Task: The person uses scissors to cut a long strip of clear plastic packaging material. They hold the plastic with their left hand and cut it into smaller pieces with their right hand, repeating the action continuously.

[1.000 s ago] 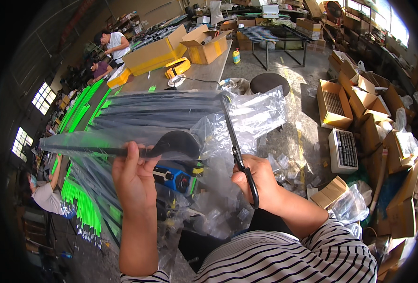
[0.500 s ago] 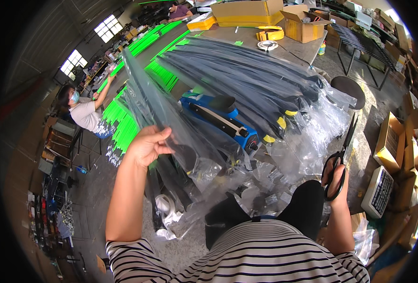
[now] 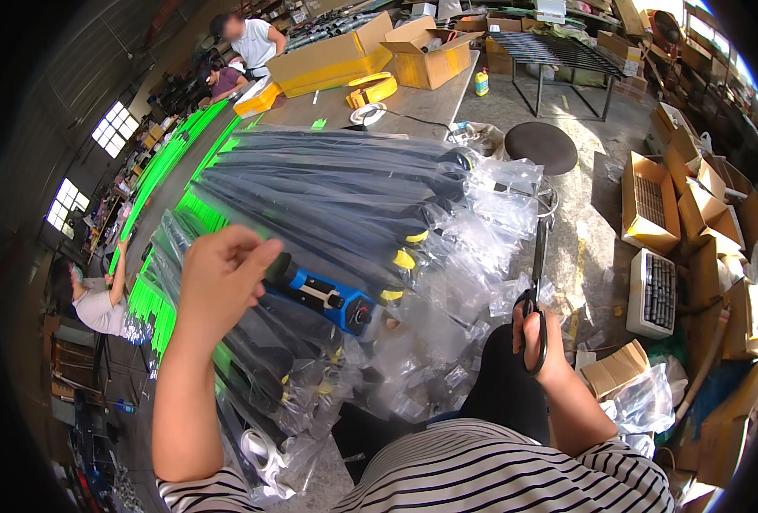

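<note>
My left hand (image 3: 223,278) hovers over a blue sealer-like device (image 3: 345,306) with a black knob near my fingertips. Its fingers are loosely curled and apart, with nothing visible in them, and the hand hides part of the device. Black scissors (image 3: 540,256) are in my right hand (image 3: 543,342), fingers through the handles and blades pointing away from me. Long dark pieces in clear plastic sleeves (image 3: 310,184) lie fanned across the table beyond the device. More sleeved pieces (image 3: 268,350) lie below my left hand. Loose, crumpled sleeve ends (image 3: 447,291) bunch toward me.
Bright green rods (image 3: 161,184) run along the left side, where a co-worker (image 3: 101,303) reaches in. Cardboard boxes (image 3: 434,64) and a yellow strap roll (image 3: 370,88) stand at the far end. A round stool (image 3: 541,147) and open cartons (image 3: 650,201) are at right.
My left hand has let go of the sleeved piece it held and is over the blue device. The view has swung right; the scissors remain in my right hand.
</note>
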A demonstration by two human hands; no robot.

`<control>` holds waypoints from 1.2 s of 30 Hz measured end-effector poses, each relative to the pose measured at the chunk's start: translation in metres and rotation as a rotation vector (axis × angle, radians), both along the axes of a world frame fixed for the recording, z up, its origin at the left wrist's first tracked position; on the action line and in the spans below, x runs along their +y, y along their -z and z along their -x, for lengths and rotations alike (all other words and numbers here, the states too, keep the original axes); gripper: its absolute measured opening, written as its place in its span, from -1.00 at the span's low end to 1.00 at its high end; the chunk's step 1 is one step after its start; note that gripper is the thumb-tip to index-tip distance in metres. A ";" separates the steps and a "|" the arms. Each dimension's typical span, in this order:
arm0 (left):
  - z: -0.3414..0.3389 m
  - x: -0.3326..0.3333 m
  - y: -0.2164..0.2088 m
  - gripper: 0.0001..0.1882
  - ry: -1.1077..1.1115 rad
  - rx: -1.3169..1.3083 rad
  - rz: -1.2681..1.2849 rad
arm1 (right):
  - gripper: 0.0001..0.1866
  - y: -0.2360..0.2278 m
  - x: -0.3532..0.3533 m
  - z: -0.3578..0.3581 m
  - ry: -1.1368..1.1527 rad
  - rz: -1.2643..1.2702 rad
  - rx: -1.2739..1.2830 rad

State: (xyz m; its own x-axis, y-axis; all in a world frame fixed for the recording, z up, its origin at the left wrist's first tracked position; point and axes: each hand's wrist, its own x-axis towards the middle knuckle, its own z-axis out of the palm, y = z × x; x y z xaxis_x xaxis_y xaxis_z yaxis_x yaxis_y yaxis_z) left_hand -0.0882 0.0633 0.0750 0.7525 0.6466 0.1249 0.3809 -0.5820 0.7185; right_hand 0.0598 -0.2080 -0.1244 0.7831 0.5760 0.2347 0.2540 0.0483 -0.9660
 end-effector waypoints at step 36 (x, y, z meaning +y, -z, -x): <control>-0.373 -0.098 -0.016 -0.92 0.054 -0.912 1.082 | -0.37 -0.129 -0.087 -0.232 -0.193 0.335 -0.081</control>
